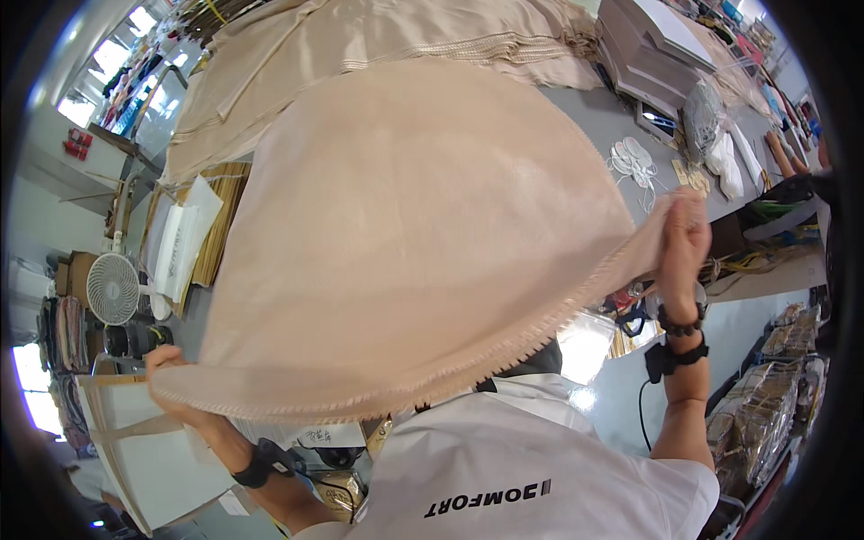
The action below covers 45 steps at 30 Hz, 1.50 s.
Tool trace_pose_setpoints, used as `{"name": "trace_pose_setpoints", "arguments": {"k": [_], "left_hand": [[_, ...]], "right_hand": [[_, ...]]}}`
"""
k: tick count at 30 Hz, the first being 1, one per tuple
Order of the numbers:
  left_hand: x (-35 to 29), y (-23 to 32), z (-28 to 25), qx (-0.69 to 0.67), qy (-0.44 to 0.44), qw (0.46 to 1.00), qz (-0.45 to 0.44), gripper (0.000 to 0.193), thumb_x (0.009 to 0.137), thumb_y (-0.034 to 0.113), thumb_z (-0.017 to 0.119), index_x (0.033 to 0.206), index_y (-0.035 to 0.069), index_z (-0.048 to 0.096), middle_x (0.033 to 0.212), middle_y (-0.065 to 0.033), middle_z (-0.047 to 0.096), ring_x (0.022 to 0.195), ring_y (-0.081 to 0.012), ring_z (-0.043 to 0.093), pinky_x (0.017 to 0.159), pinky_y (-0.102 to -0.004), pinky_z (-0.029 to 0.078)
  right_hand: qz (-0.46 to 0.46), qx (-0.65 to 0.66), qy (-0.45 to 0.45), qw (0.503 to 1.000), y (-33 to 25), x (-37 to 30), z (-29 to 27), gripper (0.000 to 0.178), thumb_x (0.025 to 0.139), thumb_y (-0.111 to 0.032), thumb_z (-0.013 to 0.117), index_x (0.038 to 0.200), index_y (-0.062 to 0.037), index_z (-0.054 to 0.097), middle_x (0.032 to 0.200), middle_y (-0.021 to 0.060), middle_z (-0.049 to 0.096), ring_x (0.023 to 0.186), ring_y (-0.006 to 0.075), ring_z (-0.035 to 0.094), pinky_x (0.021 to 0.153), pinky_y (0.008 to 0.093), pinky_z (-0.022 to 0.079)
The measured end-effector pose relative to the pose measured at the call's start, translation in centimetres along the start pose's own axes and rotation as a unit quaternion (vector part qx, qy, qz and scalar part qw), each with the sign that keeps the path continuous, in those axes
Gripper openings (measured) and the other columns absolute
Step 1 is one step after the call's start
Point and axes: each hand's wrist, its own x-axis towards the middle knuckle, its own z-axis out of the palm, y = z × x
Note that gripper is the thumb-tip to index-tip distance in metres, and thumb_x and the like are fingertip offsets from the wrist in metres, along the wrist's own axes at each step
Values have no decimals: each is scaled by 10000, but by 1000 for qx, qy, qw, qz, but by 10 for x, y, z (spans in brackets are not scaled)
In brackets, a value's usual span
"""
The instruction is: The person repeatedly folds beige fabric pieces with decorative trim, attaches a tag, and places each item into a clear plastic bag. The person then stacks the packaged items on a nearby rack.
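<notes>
A wide beige cloth (pixel 409 207) with a short fringed edge is spread out before me, like a scarf or shawl. My left hand (pixel 169 378) is closed on its near left corner. The near right corner is gripped in my right hand (pixel 686 236), which is raised and slightly blurred. Between my hands the fringed near edge hangs in a curve in front of my body. The far part of the cloth reaches over the grey table (pixel 576 112), and whether it touches the surface I cannot tell.
More beige fringed cloths (pixel 360 36) lie piled at the back. White boxes (pixel 652 45), white string tags (pixel 633 160) and clear plastic bags (pixel 706 112) sit at the right. Brown paper sheets (pixel 225 216) and a white fan (pixel 114 288) are at the left. Plastic-wrapped packs (pixel 765 405) stand lower right.
</notes>
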Motion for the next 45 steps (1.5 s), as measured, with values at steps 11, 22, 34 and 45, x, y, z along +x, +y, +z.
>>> {"name": "trace_pose_setpoints", "arguments": {"k": [11, 22, 34, 45], "left_hand": [[30, -105, 89, -12, -298, 929, -217, 524, 967, 224, 781, 1391, -19, 592, 1236, -40, 687, 1083, -130, 646, 936, -281, 506], [105, -211, 234, 449, -136, 883, -3, 758, 845, 497, 851, 1364, -15, 644, 1082, -112, 693, 1009, -268, 656, 936, -363, 505], [111, -94, 135, -146, -33, 987, 58, 436, 998, 39, 687, 1385, -18, 495, 1394, -155, 594, 1245, -240, 605, 1103, -408, 481], [-16, -148, 71, 159, -154, 968, -117, 236, 989, 82, 620, 1177, -5, 732, 1147, -89, 735, 1084, -198, 679, 1000, -297, 493]], "right_hand": [[-63, -211, -62, 974, 135, 85, 104, 243, 1047, -247, 650, 1073, -6, 674, 900, 88, 716, 817, 243, 660, 744, 370, 520], [17, -451, -21, 892, 201, 182, 164, 376, 1078, -360, 528, 1130, 10, 572, 1098, 310, 706, 1005, 471, 689, 837, 547, 537], [-107, 57, 51, 991, 55, 179, 67, 263, 1108, -264, 579, 1059, -26, 677, 985, -18, 662, 882, 80, 561, 789, 252, 471], [-71, -417, -249, 871, 85, 51, -5, 212, 965, -232, 768, 1043, -35, 756, 1286, 135, 709, 1186, 298, 655, 988, 407, 515]]}}
